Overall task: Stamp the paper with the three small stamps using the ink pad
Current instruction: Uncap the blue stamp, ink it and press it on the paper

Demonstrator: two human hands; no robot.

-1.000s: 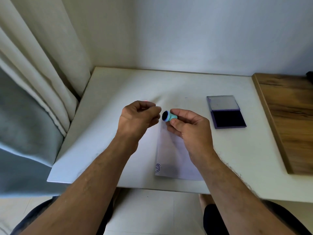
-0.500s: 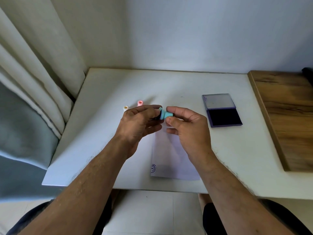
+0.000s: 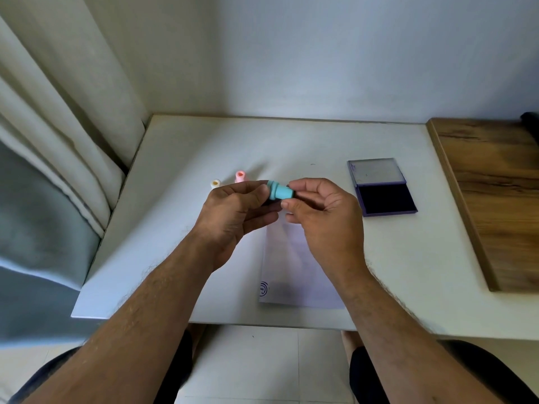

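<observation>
Head view: left hand [image 3: 233, 211] and right hand [image 3: 320, 211] both pinching teal stamp [image 3: 280, 191] above paper [image 3: 294, 263], pink stamp [image 3: 239, 177] and cream stamp [image 3: 215, 183] behind, open ink pad [image 3: 385, 196] rightward; likely mid-preparation, inking needed next.

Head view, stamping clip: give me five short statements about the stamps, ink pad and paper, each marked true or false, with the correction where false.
1. The teal stamp is held between the left hand and the right hand. True.
2. The ink pad is closed. False: its lid is open, showing the dark pad.
3. The pink stamp and the cream stamp stand on the white table. True.
4. The paper has no stamp mark. False: one round mark sits at its near left corner.
5. The ink pad lies left of the paper. False: it lies to the right.
</observation>
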